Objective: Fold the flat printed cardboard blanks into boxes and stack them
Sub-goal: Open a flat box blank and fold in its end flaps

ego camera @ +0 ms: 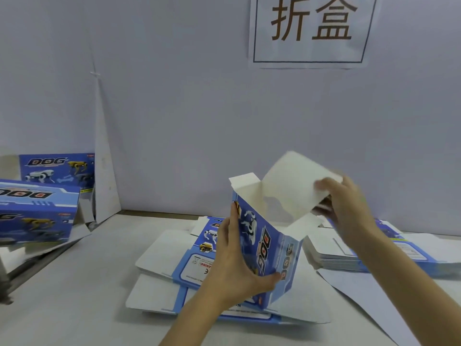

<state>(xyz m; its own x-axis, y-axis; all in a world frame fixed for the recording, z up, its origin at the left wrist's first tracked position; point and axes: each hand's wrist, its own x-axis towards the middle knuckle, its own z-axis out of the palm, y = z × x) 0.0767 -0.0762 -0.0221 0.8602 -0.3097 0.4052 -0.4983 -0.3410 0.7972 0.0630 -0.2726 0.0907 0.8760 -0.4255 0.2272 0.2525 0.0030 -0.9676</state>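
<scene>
**Box** (270,245): printed cardboard, partly folded. The outside is blue, with white and yellow robot dogs and red-and-black "DOG" lettering running sideways up the panels. The inside is plain white. It stands on end and leans a little, with its top open. A small white side flap (243,181) sticks up at the far left corner and another juts out at the near right corner. It cannot be told whether the lower end rests on the sheets beneath.

**Lid flap** (294,181): large and white, raised behind the opening of the box and bent back.

**Left hand** (234,260): grips the box low on its left side. The fingers (233,216) lie up along the left edge, with the thumb pressed on the blue front panel.

**Right hand** (346,203): at the upper right of the box and blurred. Its fingers are curled over the outer edge of the lid flap, holding it.

**Flat blanks** (172,255): blue-and-white sheets lying loosely overlapped on the counter (74,308), directly under the box and to its left.

**Stack of blanks** (336,255): a neat pile just right of the box, partly behind the right forearm.

**Finished boxes** (37,211): well to the left of the box. One lies closed on top of another, and a further one (57,168) stands behind them against the wall.

**Sign** (309,28): white paper with a dark frame and two large characters, on the wall above the box.
</scene>
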